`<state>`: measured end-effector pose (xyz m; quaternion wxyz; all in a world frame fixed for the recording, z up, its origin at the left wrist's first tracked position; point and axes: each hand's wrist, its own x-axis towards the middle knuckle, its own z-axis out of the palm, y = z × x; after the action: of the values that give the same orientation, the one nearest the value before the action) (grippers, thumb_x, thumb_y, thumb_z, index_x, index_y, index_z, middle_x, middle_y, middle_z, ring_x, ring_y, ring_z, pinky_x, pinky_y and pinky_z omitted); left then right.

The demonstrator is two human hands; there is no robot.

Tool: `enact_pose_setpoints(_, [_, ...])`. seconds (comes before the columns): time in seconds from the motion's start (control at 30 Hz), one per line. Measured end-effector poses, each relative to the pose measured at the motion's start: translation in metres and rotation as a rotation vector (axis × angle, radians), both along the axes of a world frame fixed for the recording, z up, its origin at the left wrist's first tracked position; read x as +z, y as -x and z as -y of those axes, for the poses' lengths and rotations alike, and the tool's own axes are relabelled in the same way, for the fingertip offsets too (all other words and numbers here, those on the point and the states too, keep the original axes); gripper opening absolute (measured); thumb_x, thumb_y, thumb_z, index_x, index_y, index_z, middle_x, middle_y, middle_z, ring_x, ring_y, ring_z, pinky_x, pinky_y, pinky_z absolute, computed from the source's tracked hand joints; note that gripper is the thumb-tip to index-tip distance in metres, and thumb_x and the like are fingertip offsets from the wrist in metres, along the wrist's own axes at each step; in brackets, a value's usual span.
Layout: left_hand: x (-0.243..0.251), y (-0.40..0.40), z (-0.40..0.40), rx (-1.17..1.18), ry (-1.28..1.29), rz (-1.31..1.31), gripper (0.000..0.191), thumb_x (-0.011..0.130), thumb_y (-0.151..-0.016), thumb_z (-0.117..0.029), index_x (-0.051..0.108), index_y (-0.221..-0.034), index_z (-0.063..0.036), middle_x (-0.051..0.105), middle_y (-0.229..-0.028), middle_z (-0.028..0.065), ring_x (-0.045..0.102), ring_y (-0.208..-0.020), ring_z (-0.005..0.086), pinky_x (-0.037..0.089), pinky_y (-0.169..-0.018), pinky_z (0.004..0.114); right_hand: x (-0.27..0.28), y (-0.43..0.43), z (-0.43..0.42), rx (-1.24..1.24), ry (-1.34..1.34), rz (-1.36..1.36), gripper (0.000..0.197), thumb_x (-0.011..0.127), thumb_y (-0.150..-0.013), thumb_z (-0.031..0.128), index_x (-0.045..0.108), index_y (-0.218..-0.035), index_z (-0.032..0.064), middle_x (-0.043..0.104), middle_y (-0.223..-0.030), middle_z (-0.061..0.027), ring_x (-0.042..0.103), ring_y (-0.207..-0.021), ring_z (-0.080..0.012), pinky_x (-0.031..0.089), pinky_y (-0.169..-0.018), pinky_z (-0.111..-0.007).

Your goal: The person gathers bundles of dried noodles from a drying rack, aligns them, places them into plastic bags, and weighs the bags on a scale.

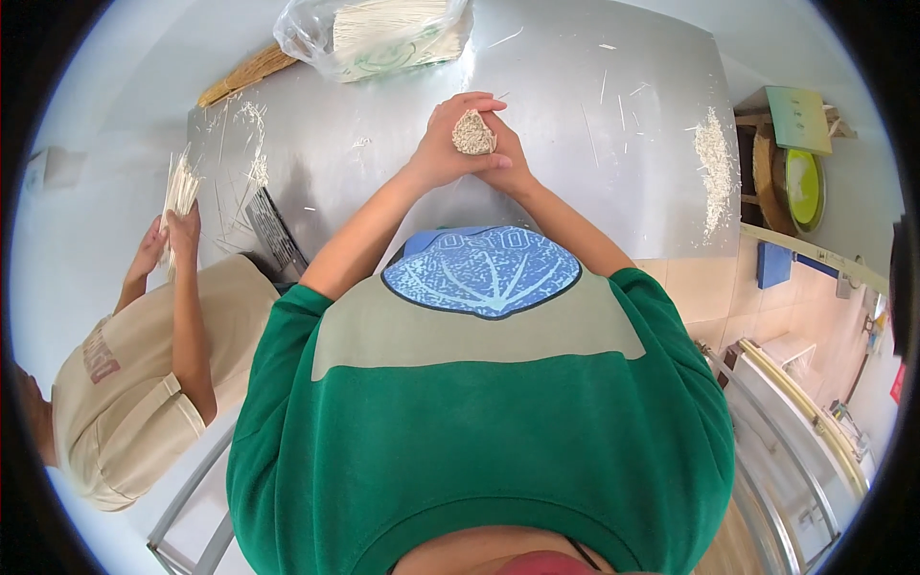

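A tight bundle of thin, pale sticks (474, 134) is held between my two hands, its blunt end facing up at me. My left hand (444, 147) wraps its left side, with the thumb reaching across below the bundle. Around the right side closes my right hand (509, 152), its fingers partly hidden behind the bundle and the other hand. The rest of the bundle's length is hidden from this angle. Both hands are over the metal tabletop (546, 180), close to its near edge.
A clear plastic bag (374, 65) of pale sticks lies at the back, beside a straw brush (248, 75). Short broken bits (714, 172) lie heaped at the right edge. On the left, a co-worker's hands (183, 230) hold loose sticks (181, 187) near a dark ridged board (273, 226).
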<state>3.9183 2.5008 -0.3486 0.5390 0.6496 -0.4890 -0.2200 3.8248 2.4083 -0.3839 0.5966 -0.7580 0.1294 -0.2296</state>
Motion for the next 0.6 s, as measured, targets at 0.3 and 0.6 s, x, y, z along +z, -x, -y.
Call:
enact_pose_setpoints(0.3, [0.019, -0.009, -0.019, 0.152, -0.128, -0.006, 0.096, 0.079, -0.06, -0.041, 0.033, -0.136, -0.0055, 0.036, -0.137, 0.0193, 0.034, -0.128, 0.0304, 0.031, -0.102, 0.038, 0.031, -0.012, 0.011, -0.175, -0.451, 0.007, 0.02, 0.067, -0.075, 0.006, 0.056, -0.091, 0.0033, 0.06, -0.085, -0.0046, 0.059, -0.079, -0.0138, 0.047, -0.071, -0.028])
enact_pose_setpoints(0.6, [0.028, -0.018, -0.025, -0.257, -0.438, -0.987, 0.042, 0.071, -0.069, -0.012, 0.051, -0.105, -0.0005, 0.059, -0.081, 0.0083, 0.061, -0.067, 0.0144, 0.052, -0.061, 0.03, 0.049, -0.015, 0.045, 0.191, -1.26, 0.246, 0.055, 0.054, -0.088, 0.039, 0.04, -0.127, 0.0038, 0.051, -0.12, -0.0135, 0.046, -0.116, -0.0242, 0.04, -0.093, -0.041])
